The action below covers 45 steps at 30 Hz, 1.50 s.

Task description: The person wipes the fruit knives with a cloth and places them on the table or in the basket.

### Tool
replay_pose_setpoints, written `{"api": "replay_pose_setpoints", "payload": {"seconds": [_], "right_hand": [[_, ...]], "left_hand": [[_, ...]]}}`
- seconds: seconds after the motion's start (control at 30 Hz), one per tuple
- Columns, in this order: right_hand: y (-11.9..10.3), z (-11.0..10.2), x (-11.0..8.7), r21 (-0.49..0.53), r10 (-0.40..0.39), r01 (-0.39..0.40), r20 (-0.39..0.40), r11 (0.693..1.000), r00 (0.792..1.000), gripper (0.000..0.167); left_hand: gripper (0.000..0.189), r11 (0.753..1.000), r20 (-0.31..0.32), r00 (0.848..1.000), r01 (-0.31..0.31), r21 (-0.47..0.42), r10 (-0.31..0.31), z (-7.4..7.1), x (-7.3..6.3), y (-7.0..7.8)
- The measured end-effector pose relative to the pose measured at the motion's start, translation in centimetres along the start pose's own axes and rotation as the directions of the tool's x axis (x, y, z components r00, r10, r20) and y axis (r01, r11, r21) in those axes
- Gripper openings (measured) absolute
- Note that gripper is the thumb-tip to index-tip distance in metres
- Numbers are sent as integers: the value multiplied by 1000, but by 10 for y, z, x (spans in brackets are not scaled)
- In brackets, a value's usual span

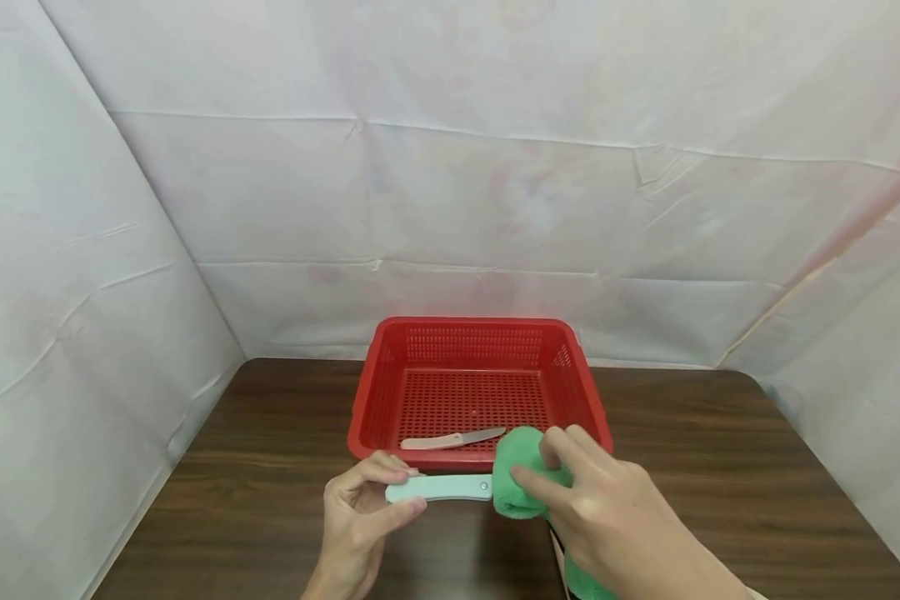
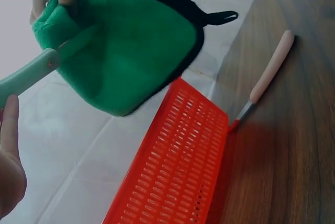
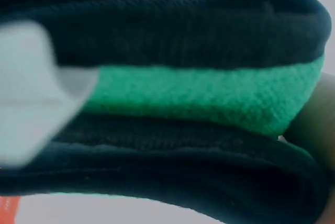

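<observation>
My left hand pinches the pale mint handle of a knife between thumb and fingers. The right hand grips a green cloth with dark edging, folded round the blade. In the left wrist view, part of the blade shows against the cloth, whose corner carries a black loop. Close up in the right wrist view, the fold of the cloth wraps around the knife. Both hands are above the table, just in front of the red basket.
A red perforated basket stands at the back of the dark wooden table. Inside it lies a knife with a pale pink handle. Another pink-handled knife rests on the table beside the basket. White sheeting encloses the back and sides.
</observation>
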State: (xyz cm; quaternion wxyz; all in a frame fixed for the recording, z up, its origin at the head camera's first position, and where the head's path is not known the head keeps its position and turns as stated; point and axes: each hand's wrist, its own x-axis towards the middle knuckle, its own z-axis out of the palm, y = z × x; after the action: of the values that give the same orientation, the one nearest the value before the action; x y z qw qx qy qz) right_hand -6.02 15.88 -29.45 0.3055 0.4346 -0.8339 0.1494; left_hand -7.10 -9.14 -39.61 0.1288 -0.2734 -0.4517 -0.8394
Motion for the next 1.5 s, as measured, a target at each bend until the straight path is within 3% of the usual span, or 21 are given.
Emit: {"api": "replay_pose_setpoints", "payload": {"seconds": [0.13, 0.43, 0.73, 1.13, 1.5], "right_hand": [[-2, 5, -2, 14, -7, 6, 52, 1000, 999, 49], [2, 5, -12, 7, 3, -4, 66, 1000, 998, 51], [16, -2, -32, -21, 60, -60, 31, 998, 998, 53], [24, -14, -43, -38, 129, -128, 23, 991, 991, 56], [24, -16, -46, -37, 140, -140, 10, 990, 990, 55]], "left_hand": [[37, 1000, -31, 1000, 1, 13, -1, 2, 0, 1], [38, 999, -115, 993, 24, 34, -20, -1, -2, 5], [38, 1000, -115, 993, 11, 2, -11, -8, 1, 9], [28, 983, -72, 997, -17, 183, 31, -9, 3, 7], [17, 980, -81, 994, 92, 177, -79, -8, 4, 12]]}}
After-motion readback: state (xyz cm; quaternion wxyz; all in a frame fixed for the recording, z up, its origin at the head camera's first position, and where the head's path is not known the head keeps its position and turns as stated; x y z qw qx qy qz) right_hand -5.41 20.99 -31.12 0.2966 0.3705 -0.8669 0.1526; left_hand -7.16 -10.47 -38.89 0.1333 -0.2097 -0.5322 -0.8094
